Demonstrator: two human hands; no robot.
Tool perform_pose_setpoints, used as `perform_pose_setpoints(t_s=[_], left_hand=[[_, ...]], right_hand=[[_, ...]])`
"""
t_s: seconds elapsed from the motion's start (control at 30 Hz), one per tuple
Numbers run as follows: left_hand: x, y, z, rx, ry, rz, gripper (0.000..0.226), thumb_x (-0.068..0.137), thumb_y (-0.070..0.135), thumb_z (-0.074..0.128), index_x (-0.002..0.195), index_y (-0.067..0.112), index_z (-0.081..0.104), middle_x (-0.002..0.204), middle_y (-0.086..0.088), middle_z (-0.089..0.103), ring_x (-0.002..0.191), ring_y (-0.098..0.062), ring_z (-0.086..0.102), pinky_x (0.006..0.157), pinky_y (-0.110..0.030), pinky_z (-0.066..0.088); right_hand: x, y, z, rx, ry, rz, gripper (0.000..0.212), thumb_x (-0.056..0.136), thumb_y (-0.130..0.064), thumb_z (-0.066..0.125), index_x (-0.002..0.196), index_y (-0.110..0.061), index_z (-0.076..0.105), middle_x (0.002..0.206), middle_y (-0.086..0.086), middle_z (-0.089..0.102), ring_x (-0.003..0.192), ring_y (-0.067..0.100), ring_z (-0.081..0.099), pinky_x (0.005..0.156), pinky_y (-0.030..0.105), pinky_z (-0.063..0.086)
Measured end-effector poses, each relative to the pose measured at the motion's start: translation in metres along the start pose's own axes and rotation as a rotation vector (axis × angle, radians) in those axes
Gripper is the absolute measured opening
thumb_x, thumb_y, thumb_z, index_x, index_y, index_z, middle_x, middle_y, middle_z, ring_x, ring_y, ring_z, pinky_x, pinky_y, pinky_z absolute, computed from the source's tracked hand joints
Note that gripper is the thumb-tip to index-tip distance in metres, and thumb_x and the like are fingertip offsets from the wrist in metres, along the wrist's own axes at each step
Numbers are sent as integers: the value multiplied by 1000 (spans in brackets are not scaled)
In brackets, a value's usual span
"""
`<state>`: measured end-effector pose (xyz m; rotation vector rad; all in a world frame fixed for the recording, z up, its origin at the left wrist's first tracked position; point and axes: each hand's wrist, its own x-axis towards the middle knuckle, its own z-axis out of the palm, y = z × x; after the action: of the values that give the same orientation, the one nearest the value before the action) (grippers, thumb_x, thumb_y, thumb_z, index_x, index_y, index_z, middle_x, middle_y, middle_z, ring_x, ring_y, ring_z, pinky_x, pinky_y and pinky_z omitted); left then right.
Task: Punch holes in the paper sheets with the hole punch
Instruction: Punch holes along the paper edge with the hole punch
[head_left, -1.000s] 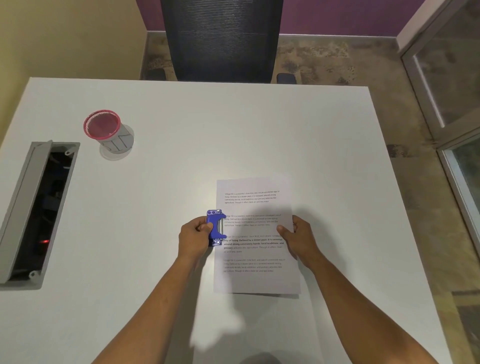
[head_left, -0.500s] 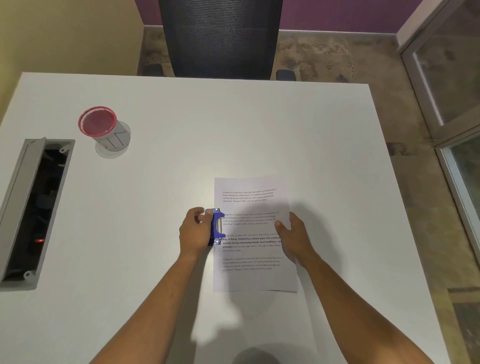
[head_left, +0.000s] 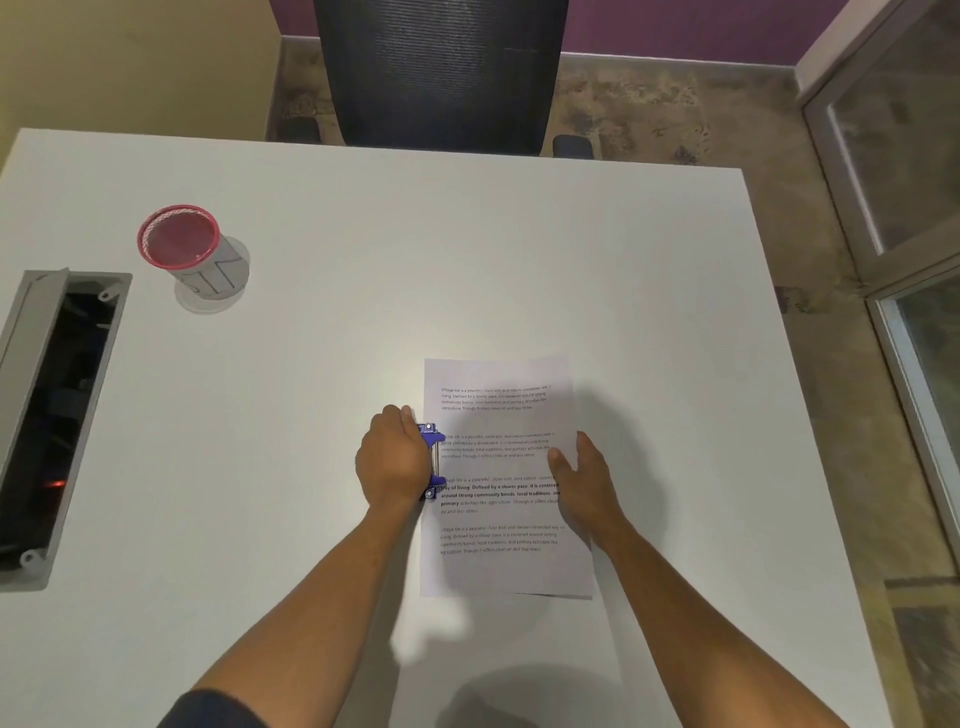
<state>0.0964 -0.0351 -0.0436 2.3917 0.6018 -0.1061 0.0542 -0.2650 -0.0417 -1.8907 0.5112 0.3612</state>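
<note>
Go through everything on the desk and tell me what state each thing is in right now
Punch: on the paper's left edge, under the left hand.
Paper: flat on the desk, right hand resting on its right edge.
Mesh cup: upright.
Cable hatch: lid open.

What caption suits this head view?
Left hand presses blue hole punch onto paper sheets; right hand steadies them.

The left hand (head_left: 393, 457) lay over the blue hole punch (head_left: 432, 461), which sat on the left edge of the printed paper sheets (head_left: 501, 478) on the white table (head_left: 363, 260). The right hand (head_left: 584, 475) rested flat on the sheets' right side. A red-rimmed mesh cup (head_left: 189, 252) stood far left.
</note>
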Motion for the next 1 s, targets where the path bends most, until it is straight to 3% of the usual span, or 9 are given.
perform_pose_setpoints(t_s=[0.17,0.33,0.47,0.9,1.0], left_hand=[[4,-5,1,200,70,121,41,96,28,28,81,3,56,81,-17,59,76,-37,51,64,-41,33],[5,-13,8,239,109,108,25,98,18,40,88,5,60,87,-17,59,82,-37,50,67,-42,32],[6,-18,10,266,130,127,24,95,19,38,86,9,59,85,-14,58,79,-35,49,66,-38,27],[3,-9,5,173,94,66,28,101,18,41,84,5,58,85,-16,60,79,-36,50,66,-40,31],[2,-3,0,140,34,36,35,102,25,35,82,7,56,84,-14,61,80,-35,50,68,-40,35]], right_hand=[[0,3,2,2,7,13,20,101,-27,46,119,-28,54,111,-19,64,94,-8,63,64,6,49],[1,3,2,-22,23,21,15,101,-23,46,114,-27,53,104,-21,62,87,-21,58,59,-1,44],[3,5,3,-40,21,23,16,101,-24,46,116,-26,51,102,-24,60,85,-24,57,56,-2,43],[1,2,0,-15,8,3,17,100,-25,50,116,-31,53,101,-24,62,83,-22,59,54,0,44],[1,2,-3,13,-16,13,20,100,-29,51,120,-29,54,106,-18,66,86,-11,65,57,7,51]])
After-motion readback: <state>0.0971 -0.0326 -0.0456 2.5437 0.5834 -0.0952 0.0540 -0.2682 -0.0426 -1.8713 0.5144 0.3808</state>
